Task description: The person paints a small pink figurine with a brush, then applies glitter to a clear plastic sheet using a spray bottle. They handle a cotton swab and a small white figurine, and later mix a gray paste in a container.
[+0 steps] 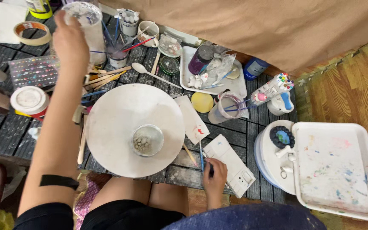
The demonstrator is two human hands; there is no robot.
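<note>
left grip (71, 40) holds clear cup (88, 25); round board (120, 115) sits below.

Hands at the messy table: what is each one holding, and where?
Left hand grips a clear plastic cup by its side. Right hand holds a thin blue paintbrush near its lower end.

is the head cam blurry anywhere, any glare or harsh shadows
Head view: soft, even light, no harsh shadows or strong glare; the left hand on the clear jar looks slightly motion-blurred; the right hand and the round white board are fairly sharp; edges bend a little.
</note>
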